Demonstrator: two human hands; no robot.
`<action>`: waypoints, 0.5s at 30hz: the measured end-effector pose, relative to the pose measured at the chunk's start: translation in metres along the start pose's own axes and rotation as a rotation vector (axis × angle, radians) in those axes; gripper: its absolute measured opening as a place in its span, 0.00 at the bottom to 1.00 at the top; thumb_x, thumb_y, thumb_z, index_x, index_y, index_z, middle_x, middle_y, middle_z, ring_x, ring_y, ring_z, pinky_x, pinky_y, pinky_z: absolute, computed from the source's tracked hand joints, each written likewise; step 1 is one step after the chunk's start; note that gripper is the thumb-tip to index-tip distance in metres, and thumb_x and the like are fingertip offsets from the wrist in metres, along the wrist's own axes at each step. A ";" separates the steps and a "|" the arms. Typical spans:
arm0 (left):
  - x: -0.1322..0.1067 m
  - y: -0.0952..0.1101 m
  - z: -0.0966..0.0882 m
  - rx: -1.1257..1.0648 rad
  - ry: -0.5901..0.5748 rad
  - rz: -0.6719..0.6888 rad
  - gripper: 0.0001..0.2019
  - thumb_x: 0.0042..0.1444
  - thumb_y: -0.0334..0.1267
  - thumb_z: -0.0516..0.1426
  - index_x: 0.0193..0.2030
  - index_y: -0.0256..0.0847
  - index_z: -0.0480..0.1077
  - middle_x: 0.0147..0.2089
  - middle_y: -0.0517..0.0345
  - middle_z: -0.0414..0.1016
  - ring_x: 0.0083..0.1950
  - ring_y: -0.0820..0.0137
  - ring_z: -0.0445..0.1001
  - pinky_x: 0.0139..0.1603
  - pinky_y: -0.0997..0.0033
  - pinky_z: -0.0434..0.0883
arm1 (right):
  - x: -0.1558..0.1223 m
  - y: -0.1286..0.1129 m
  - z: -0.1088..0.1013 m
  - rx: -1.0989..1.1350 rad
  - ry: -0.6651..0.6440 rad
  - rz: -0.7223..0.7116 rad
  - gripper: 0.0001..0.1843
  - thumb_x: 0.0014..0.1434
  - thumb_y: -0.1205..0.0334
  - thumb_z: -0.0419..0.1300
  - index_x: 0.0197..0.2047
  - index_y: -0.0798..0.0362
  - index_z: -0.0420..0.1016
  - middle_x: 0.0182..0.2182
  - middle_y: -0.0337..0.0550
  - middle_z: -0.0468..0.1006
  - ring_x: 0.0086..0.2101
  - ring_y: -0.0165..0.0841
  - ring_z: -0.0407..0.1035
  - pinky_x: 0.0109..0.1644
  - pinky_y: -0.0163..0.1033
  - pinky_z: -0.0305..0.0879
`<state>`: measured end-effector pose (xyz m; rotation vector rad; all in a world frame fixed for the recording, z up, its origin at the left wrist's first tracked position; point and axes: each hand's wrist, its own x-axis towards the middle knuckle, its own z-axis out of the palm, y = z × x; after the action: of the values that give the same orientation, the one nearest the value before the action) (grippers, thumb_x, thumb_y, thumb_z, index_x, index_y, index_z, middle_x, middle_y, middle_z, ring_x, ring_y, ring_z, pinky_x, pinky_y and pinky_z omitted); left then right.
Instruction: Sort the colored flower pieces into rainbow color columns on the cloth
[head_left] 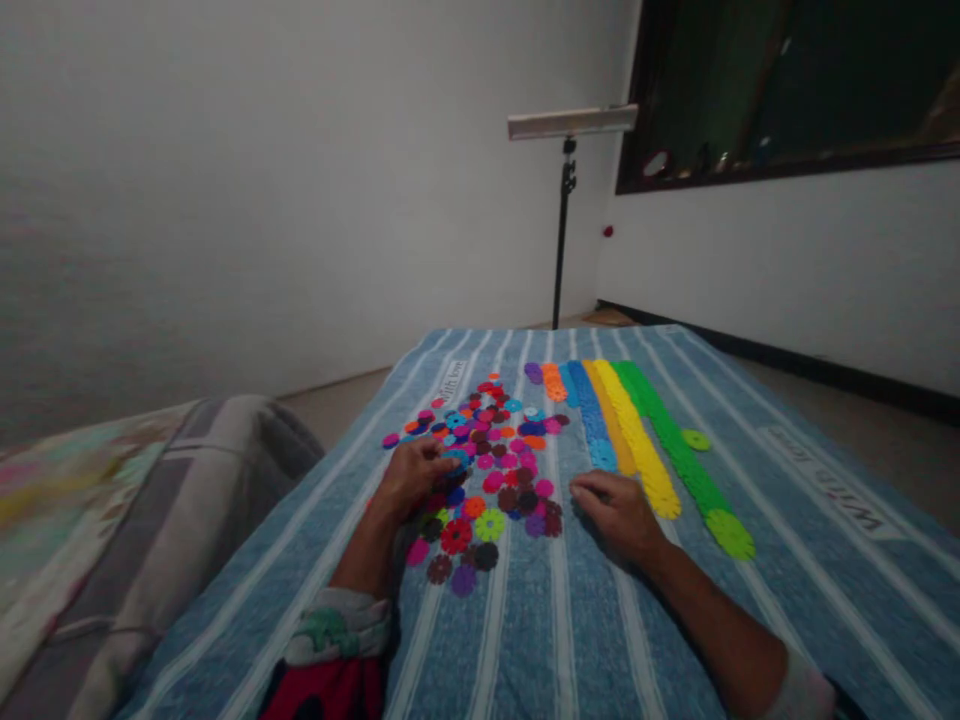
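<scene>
A loose pile of notched, flower-shaped plastic discs in many colours lies on the striped cloth. My left hand is at the pile's left side, fingers bent and closed at a blue disc by the fingertips. To the right of the pile, my right hand rests low over the cloth, fingers curled together; whatever they hold, if anything, is hidden. Just beyond it ends an overlapping row of blue discs. Beside that run an orange-yellow row, a yellow row and a green row.
A short orange row and purple discs lie farther back. One lime disc sits right of the green row. Beyond the cloth-covered table stands a lamp on a pole. A blanket-covered surface is at left.
</scene>
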<state>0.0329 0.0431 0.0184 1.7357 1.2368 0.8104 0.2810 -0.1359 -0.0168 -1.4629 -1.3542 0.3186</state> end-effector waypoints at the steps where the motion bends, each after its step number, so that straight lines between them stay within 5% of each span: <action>1: 0.000 0.004 0.008 0.009 -0.028 0.006 0.16 0.35 0.43 0.66 0.19 0.40 0.62 0.17 0.65 0.63 0.22 0.75 0.63 0.23 0.75 0.60 | 0.004 0.002 -0.004 -0.004 0.069 0.009 0.12 0.55 0.56 0.58 0.28 0.49 0.81 0.28 0.41 0.82 0.31 0.36 0.76 0.39 0.39 0.71; 9: -0.007 0.049 0.091 0.111 -0.315 0.188 0.12 0.39 0.35 0.63 0.20 0.39 0.62 0.20 0.66 0.62 0.24 0.77 0.62 0.26 0.76 0.59 | 0.026 0.026 -0.048 0.043 0.520 0.095 0.17 0.56 0.49 0.58 0.31 0.53 0.79 0.27 0.43 0.81 0.30 0.37 0.76 0.38 0.41 0.72; 15: -0.001 0.067 0.161 0.184 -0.454 0.319 0.05 0.42 0.31 0.62 0.24 0.37 0.68 0.21 0.66 0.65 0.25 0.77 0.63 0.26 0.77 0.58 | 0.030 0.040 -0.059 0.101 0.631 0.166 0.19 0.53 0.47 0.59 0.32 0.56 0.79 0.24 0.44 0.80 0.26 0.38 0.76 0.32 0.41 0.72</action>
<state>0.1988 -0.0110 0.0071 2.1531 0.7580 0.4445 0.3580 -0.1316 -0.0120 -1.4292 -0.7037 0.0178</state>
